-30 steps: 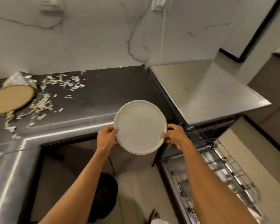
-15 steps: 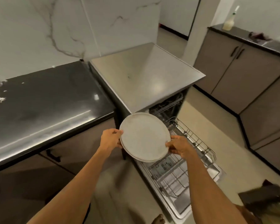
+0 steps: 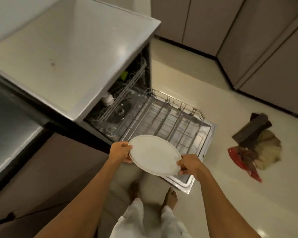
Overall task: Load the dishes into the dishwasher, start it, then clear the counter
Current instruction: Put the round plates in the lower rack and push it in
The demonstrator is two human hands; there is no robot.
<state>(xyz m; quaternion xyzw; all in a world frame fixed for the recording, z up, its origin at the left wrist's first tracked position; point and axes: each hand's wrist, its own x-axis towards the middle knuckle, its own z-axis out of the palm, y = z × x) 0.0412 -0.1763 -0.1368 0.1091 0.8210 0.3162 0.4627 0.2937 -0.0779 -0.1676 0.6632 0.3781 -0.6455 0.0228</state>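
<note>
A round white plate, tilted, is held by its rim between both hands above the near edge of the open dishwasher. The left hand grips the plate's left rim, fingers curled beneath and thumb on top; the right hand pinches the right rim in the same way. Just beyond the hands, the pulled-out lower rack of grey wire rests over the lowered door. The upper rack lies farther off, inside the tub. To the right of the right hand, well apart, a heap of cloths lies on the pale floor. Bare feet stand beneath the plate.
</note>
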